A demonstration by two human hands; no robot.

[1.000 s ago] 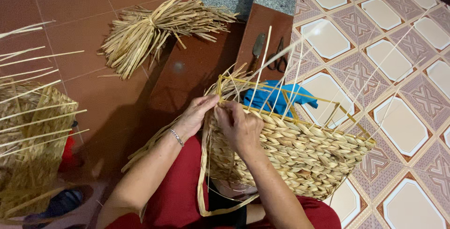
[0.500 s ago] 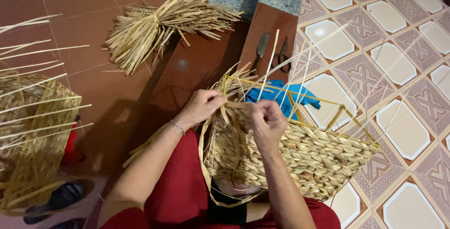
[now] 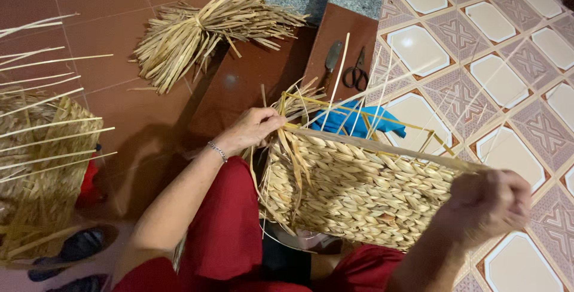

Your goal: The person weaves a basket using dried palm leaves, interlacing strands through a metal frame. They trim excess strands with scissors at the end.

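Observation:
A half-woven straw basket (image 3: 365, 190) lies on its side across my lap, its wire frame and loose stakes sticking up at the rim. My left hand (image 3: 254, 129) pinches the rim at the basket's left corner. My right hand (image 3: 487, 202) is closed on a long straw strand (image 3: 382, 142), drawn taut along the rim toward the right. A blue cloth (image 3: 353, 118) shows inside the basket behind the stakes.
A bundle of loose straw (image 3: 203, 32) lies on the brown floor at the back. Scissors (image 3: 357, 74) and a knife (image 3: 332, 59) rest on the dark step. Another unfinished basket (image 3: 39, 166) stands at the left, above dark shoes (image 3: 66, 250). Patterned tiles lie to the right.
My right hand has pulled away from the left corner far to the right, drawing the strand taut along the rim. My left hand stays at the corner.

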